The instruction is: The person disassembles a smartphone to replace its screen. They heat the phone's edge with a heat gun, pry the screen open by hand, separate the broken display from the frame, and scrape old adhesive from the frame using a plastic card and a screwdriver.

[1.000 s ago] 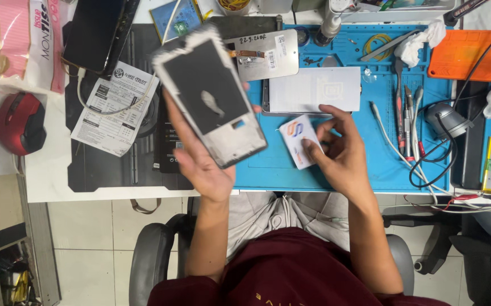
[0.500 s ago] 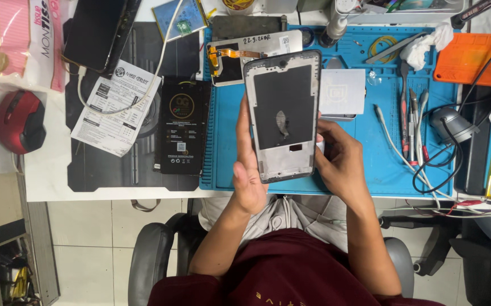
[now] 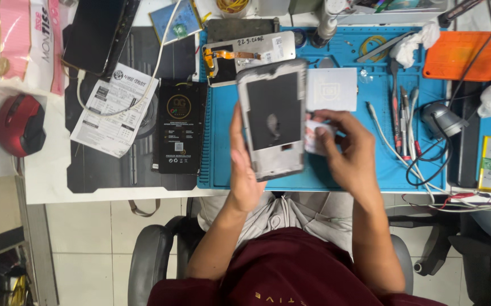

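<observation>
- The left hand (image 3: 244, 170) grips a phone frame (image 3: 272, 119) by its left edge, thumb along the side, and holds it upright above the blue mat (image 3: 347, 175). The frame's grey rim surrounds a dark inner panel with a pale smudge at the middle.
- The right hand (image 3: 350, 153) sits just beside the frame's right edge, fingers curled around a small white card (image 3: 316, 137) with a bit of red and blue print. The card touches or nearly touches the frame; I cannot tell which.
- Left of the frame, a black box (image 3: 178, 126) lies flat, straddling the mat's edge and the dark pad (image 3: 109, 170) beside it.
- Behind the right hand, a white square box (image 3: 331, 89) rests on the mat.
- Right of it, tweezers and drivers (image 3: 404, 113) lie in a row, with a white cable (image 3: 384, 136) running past them.
- Behind the frame, a second opened phone (image 3: 251, 54) lies flat with an orange flex cable showing.
- On the dark pad, a printed leaflet (image 3: 112, 116) lies under a white cord.
- Far left, a red mouse (image 3: 20, 124) sits on the white desk.
- Far right, an orange pad (image 3: 463, 55) lies at the mat's back corner, with crumpled tissue (image 3: 412, 48) near it.
</observation>
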Motion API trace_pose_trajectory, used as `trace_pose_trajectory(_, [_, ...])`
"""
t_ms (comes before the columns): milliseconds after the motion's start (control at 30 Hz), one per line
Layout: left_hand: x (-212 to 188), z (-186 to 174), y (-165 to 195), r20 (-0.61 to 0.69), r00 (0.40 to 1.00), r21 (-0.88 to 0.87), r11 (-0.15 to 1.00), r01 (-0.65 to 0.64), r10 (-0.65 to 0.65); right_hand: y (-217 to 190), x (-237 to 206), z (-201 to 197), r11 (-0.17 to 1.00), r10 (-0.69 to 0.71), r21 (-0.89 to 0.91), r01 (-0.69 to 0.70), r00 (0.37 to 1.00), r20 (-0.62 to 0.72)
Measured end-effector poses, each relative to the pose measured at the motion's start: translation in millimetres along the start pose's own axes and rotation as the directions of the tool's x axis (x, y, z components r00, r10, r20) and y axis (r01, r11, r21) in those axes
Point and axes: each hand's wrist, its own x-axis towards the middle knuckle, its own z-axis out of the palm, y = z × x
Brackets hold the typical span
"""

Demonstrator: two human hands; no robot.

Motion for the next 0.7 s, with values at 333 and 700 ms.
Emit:
trace_pose_trajectory(333, [-22.6, -9.7, 12.8, -0.010, 0.992, -0.299, 0.947, 0.115, -0.124, -40.6, 54.1, -20.0, 0.951, -0.298, 0.033, 0.307, 0.941, -0.160])
trace_pose_trajectory(700, [-56.8, -15.2, 10.1, 0.007, 1.000, -0.279, 0.960, 0.016, -0.014, -62.5, 180.5, 66.8, 0.806, -0.510, -0.265, 0.529, 0.848, 0.142])
